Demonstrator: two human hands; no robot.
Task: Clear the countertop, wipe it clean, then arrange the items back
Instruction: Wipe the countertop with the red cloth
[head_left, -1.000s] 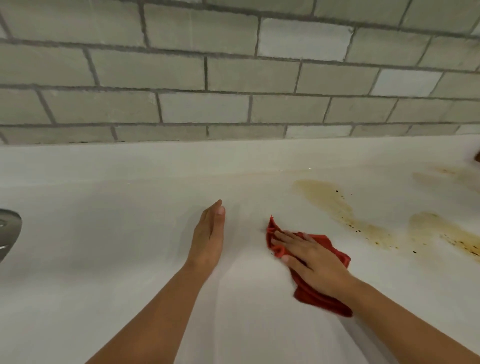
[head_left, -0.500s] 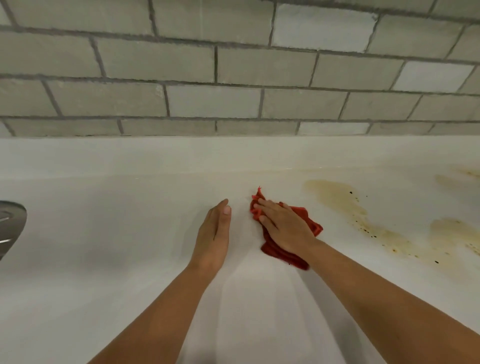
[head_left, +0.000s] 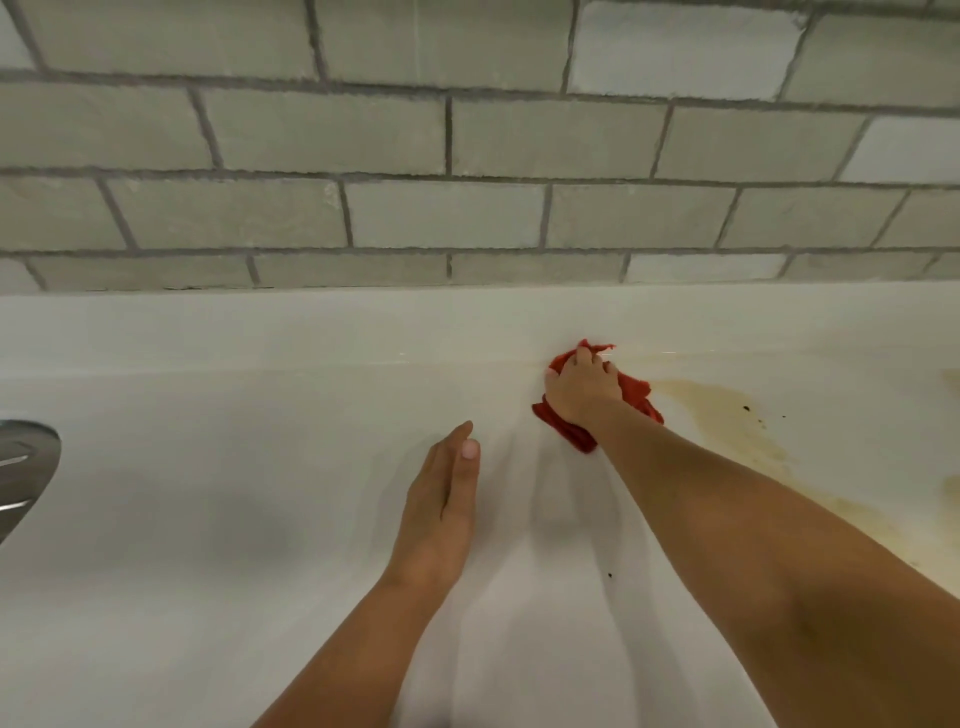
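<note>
Closest in, the left hand (head_left: 441, 509) lies flat on the white bench (head_left: 208, 519), fingers straight and together, pointing at the wall, holding nothing. There's a tiny dark speck (head_left: 610, 574) on the bench to the right of its wrist. Further back, the right hand (head_left: 582, 389) pushes down on a bunched-up red cloth (head_left: 638, 391), fingers bent over it and gripping. The cloth sits at the very back of the bench, long side running roughly near-to-far, one tip poking at the wall. Just right of it is a yellowish-brown stain (head_left: 727, 415) with dark flecks. A rounded metal thing (head_left: 21, 467) is cut off at the left edge. Grey tile wall (head_left: 467, 156) sits behind.
</note>
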